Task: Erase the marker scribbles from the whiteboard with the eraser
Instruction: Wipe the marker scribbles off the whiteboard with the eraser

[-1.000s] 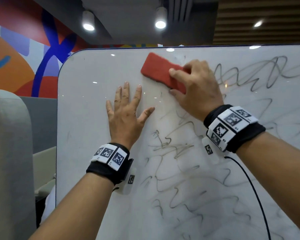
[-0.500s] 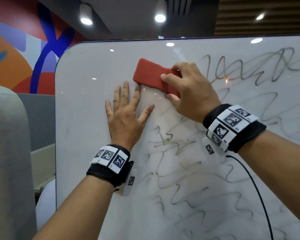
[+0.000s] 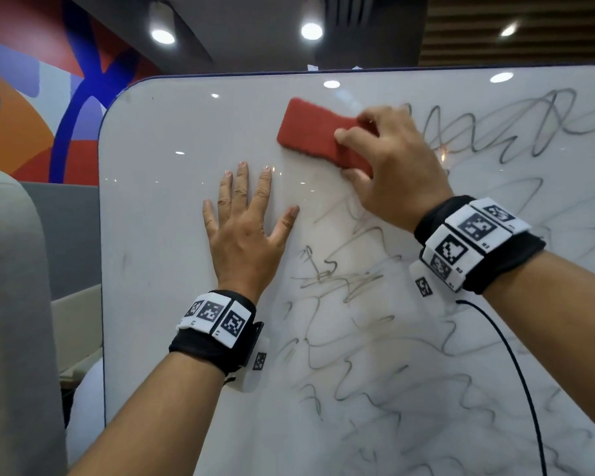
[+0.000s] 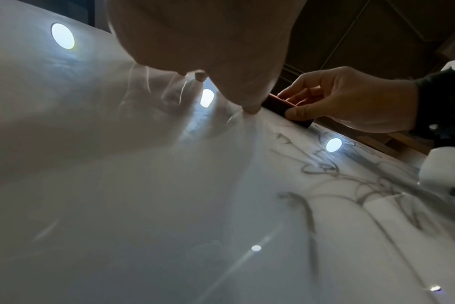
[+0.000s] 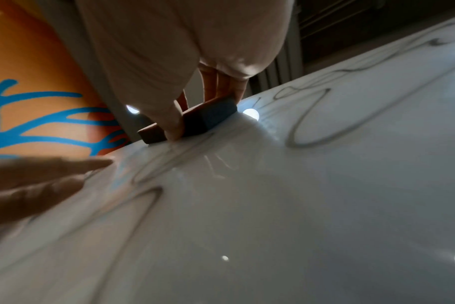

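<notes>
The whiteboard (image 3: 172,235) has a smooth, glossy face — ceiling lights show in it as bright round spots. The eraser (image 3: 311,134) looks soft and matt, with a fuzzy, felt-like red surface. The wristbands (image 3: 213,341) are black cloth — matt — carrying white printed marker panels.
</notes>
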The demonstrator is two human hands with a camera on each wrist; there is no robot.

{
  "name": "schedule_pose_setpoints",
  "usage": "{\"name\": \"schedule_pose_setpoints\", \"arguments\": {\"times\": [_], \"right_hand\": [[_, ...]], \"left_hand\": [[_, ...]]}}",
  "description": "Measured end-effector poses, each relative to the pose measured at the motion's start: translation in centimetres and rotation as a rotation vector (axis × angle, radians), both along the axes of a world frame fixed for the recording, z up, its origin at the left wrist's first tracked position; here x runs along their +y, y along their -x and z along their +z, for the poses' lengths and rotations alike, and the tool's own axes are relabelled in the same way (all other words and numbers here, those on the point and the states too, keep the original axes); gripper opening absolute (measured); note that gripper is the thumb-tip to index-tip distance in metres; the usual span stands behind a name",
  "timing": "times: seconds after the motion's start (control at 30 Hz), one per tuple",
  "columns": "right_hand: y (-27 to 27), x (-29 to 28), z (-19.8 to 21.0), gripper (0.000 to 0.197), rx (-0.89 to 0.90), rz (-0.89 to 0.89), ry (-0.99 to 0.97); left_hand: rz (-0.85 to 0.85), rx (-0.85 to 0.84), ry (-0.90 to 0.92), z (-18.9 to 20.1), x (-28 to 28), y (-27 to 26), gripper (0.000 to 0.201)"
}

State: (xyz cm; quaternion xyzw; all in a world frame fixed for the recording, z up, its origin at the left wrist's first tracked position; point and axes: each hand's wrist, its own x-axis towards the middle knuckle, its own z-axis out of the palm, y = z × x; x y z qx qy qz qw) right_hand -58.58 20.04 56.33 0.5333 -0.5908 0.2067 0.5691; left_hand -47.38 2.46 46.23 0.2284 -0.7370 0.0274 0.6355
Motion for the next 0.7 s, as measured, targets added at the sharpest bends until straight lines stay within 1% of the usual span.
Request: {"name": "schedule_pose_setpoints", "arguments": {"times": [0.07, 0.13, 0.2, 0.27, 0.33, 0.37, 0.47, 0.53, 0.6, 0.7], "right_hand": [[-0.1, -0.1, 0.1, 0.043, -0.064, 0.024, 0.097], [-0.5, -0.6, -1.3, 0.042, -0.121, 0.037, 0.151], [-0.8, -1.3, -3.4, 0.042, -0.123, 0.05, 0.141], [-0.8, -1.4, -4.7, 0.044, -0.085, 0.055, 0.08], [-0.5, -0.9, -4.1, 0.045, -0.054, 0.041, 0.042], [-0.4, -0.7, -3.5, 0.045, -0.06, 0.036, 0.058], [-0.1, -0.1, -2.0, 0.042, -0.136, 0.055, 0.189], [-0.5, -0.5, -2.8, 0.041, -0.18, 0.071, 0.239], [-1.0, -1.2, -4.7, 0.041, -0.189, 0.081, 0.222], [-1.4, -1.6, -7.2, 0.045, -0.134, 0.077, 0.092]], "left_hand": [[-0.004, 0.005, 0.003, -0.3, 0.0, 0.1, 0.065], [-0.003, -0.001, 0.007, -0.7, -0.1, 0.0, 0.065], [0.001, -0.007, 0.009, -1.1, -0.2, 0.0, 0.065], [0.008, -0.015, 0.01, -1.4, -0.2, 0.0, 0.065], [0.015, -0.012, 0.016, -1.5, -0.3, 0.0, 0.065], [0.016, -0.01, 0.017, -1.5, -0.3, -0.1, 0.065], [0.012, -0.009, 0.015, -1.7, -0.3, -0.1, 0.064], [0.003, 0.001, 0.013, -1.9, -0.2, -0.2, 0.063], [-0.006, 0.009, 0.007, -2.0, -0.1, -0.2, 0.062], [-0.008, 0.002, -0.004, -2.3, 0.0, -0.2, 0.061]]}}
